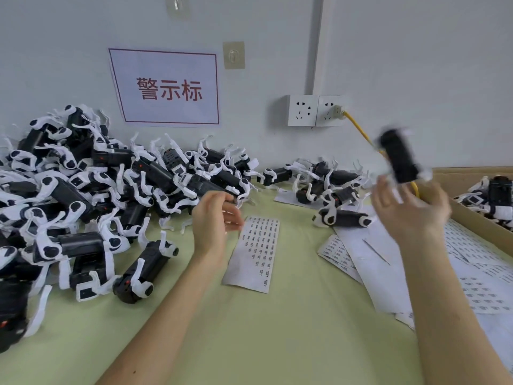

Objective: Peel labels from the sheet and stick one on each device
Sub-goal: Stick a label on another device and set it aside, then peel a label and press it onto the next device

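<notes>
Black-and-white devices [83,190] mostly piled at 9 o'clock, probably unlabelled | few in box [469,175] at 3 | label sheet [254,251] dead centre, still pretty full | our left hand [213,223] loose, empty | right hand [408,209] under blurry device [398,159], grip unclear tbh

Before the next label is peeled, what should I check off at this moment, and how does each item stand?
1. Label sheet lies flat on the table with labels left on it: ok.
2. Left hand free to peel: ok. Its fingers are loosely curled over the sheet's far end, with nothing seen in them.
3. Right hand rid of the blurred device: cannot tell. The fingers are spread and the device is at their tips.
4. Label stuck on that device: cannot tell because of motion blur.
5. Cardboard box on the right holds devices and has room: ok.
6. Pile of devices lies beside the left hand: ok.
</notes>
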